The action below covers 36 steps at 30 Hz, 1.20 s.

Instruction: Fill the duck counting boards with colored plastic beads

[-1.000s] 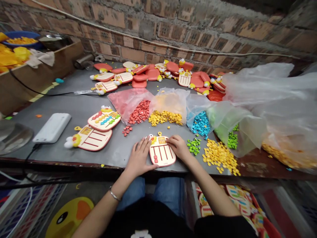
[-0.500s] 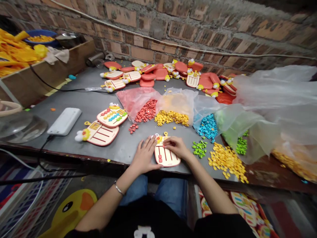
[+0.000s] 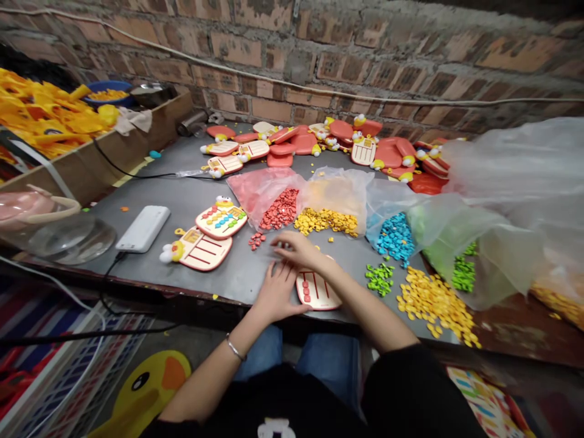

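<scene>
My left hand point(image 3: 276, 292) lies flat on the grey table, its thumb reaching toward the lower edge of a cream duck-shaped bead board point(image 3: 317, 291). That board shows a few red beads in earlier views, but my right forearm now hides its upper part. My right hand point(image 3: 292, 248) crosses above my left, fingers pointing left and slightly blurred, with nothing visible in them. A small scatter of red beads point(image 3: 257, 240) lies just beyond its fingertips. Bagged red beads point(image 3: 280, 210), yellow beads point(image 3: 326, 222) and blue beads point(image 3: 395, 237) lie farther off.
A filled bead board point(image 3: 222, 222) rests on a bare one point(image 3: 201, 248) at left. Loose green point(image 3: 379, 280) and yellow beads point(image 3: 433, 304) lie right. Orange-red toy parts point(image 3: 283, 143) crowd the brick wall's foot. A white power bank point(image 3: 143, 228) and cable sit left.
My right hand has left the board and moved left across my left hand. The whole scene has shifted right in view as my head turned.
</scene>
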Each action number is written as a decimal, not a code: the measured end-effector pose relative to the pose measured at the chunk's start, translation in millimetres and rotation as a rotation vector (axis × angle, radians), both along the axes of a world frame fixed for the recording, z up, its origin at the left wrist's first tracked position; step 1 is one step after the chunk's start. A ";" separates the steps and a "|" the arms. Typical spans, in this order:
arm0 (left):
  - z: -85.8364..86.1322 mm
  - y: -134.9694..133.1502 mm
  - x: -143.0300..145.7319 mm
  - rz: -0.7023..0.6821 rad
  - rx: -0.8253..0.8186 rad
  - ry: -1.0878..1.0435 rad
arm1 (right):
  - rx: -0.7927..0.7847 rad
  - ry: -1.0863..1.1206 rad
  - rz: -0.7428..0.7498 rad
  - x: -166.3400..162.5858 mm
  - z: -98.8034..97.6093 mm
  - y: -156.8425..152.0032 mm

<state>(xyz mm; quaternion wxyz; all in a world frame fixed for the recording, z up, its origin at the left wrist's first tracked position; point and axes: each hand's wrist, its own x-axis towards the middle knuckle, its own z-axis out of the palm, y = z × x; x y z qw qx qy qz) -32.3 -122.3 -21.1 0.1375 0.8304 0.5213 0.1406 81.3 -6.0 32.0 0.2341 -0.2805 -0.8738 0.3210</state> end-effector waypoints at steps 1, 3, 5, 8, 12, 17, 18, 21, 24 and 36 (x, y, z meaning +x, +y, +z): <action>0.5 -0.1 -0.1 -0.001 -0.001 -0.005 | 0.090 -0.039 0.038 -19.0 -1.6 5.5; 2.0 -0.4 -0.3 -0.007 -0.005 -0.013 | 0.231 -0.176 0.126 -53.4 -6.9 14.8; 3.1 -0.7 -0.7 -0.009 -0.005 -0.018 | 0.304 -0.299 0.175 -77.0 -11.5 20.8; 1.3 -1.2 -1.2 -0.004 0.008 -0.028 | 0.296 -0.305 0.195 -82.0 -10.0 22.5; -4.6 -1.3 -1.4 -0.005 0.054 -0.010 | 0.240 -0.123 0.120 -27.8 5.4 8.4; -4.3 -0.9 -1.3 -0.011 0.096 0.007 | 0.076 0.249 -0.266 80.9 5.5 -25.1; -3.6 -0.9 -1.4 -0.012 0.094 0.007 | 0.058 0.234 -0.322 98.2 0.2 -30.5; -1.9 -1.1 -2.1 -0.014 0.084 0.014 | 0.108 0.089 -0.406 129.6 -21.8 -38.8; -0.1 -1.7 -2.2 -0.014 0.069 0.033 | 0.207 -0.073 -0.408 134.1 -40.2 -37.4; 1.6 -2.3 -0.8 0.027 0.086 0.077 | 0.129 -0.146 -0.188 134.8 -30.2 -46.2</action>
